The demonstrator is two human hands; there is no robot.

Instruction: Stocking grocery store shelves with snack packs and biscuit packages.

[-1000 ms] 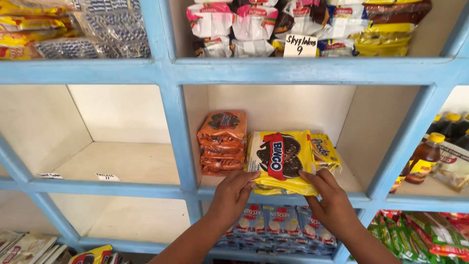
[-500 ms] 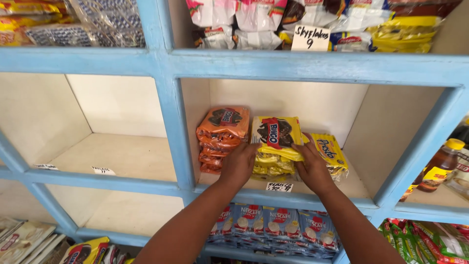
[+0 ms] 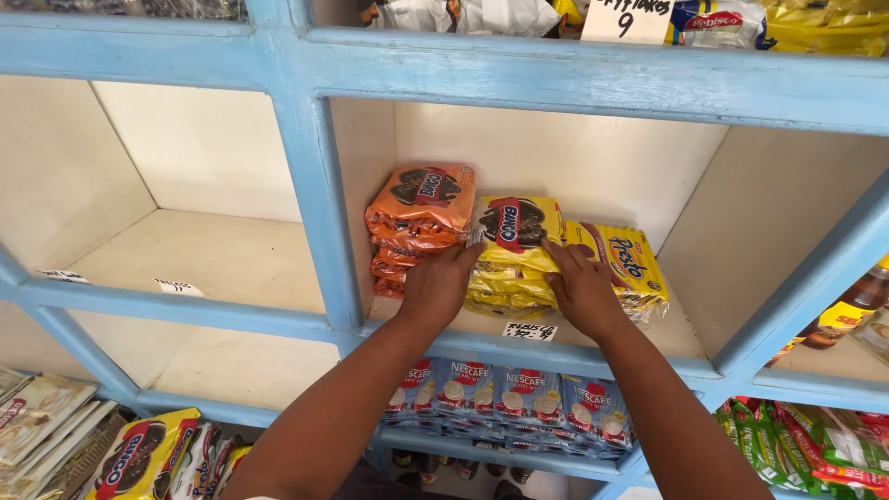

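Note:
A stack of yellow cookie packs [image 3: 512, 250] lies in the middle cubby of a light blue shelf unit [image 3: 315, 213]. My left hand [image 3: 440, 285] presses flat against the stack's left side, fingers together. My right hand [image 3: 582, 289] rests on its right side, fingers spread over the top pack. An orange stack of cookie packs [image 3: 417, 222] stands just left of my left hand, touching the yellow stack. Another yellow snack pack [image 3: 628, 264] leans behind my right hand.
The left cubby [image 3: 194, 250] holds only small paper price tags. Blue coffee sachet packs [image 3: 505, 393] fill the shelf below. More cookie packs [image 3: 148, 458] sit at the lower left, green and red packets [image 3: 815, 444] at the lower right, and bagged snacks above.
The yellow packs went from being held at the shelf's front edge to lying deeper in the cubby beside the orange stack. Both hands moved inward with them and now rest on the stack.

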